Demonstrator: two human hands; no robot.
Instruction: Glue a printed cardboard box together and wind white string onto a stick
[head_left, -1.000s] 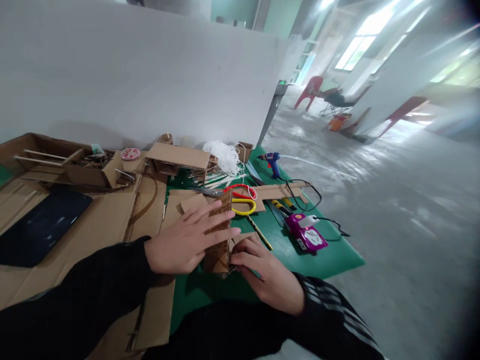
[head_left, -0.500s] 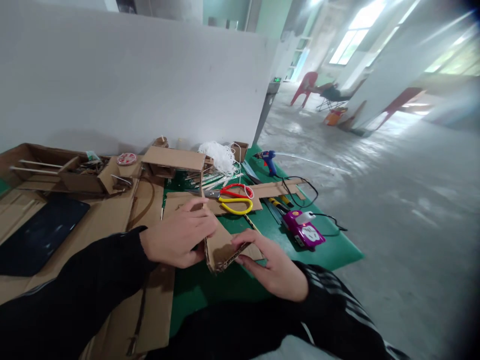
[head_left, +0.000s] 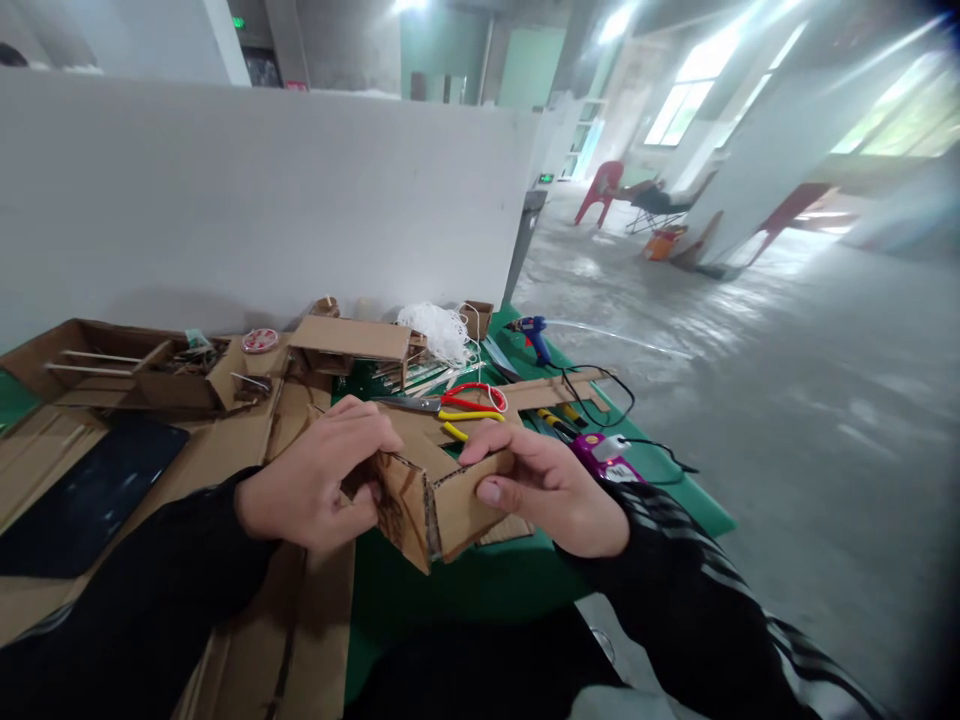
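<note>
Between my two hands is a folded piece of cardboard (head_left: 457,505), its walls bent up and meeting at an open corner that faces me. My left hand (head_left: 319,475) grips its left wall, fingers over the top edge and thumb on the near side. With thumb and fingers, my right hand (head_left: 551,490) pinches the right wall. Just beyond the piece lie scissors (head_left: 476,398) with one red and one yellow handle, partly covered by my right hand. A flat cardboard scrap (head_left: 506,530) shows beneath the right wall.
Cardboard boxes (head_left: 349,338) and white string (head_left: 439,333) stand at the back. A blue glue gun (head_left: 531,335) and a purple power socket (head_left: 600,455) with cables lie right. A black tablet-like panel (head_left: 90,500) rests left on cardboard sheets. The green table (head_left: 697,515) ends at the right.
The cardboard piece has been raised and turned, so its outer walls and corner now face me. My left hand has shifted left, and the right hand has risen slightly. The view has tilted up.
</note>
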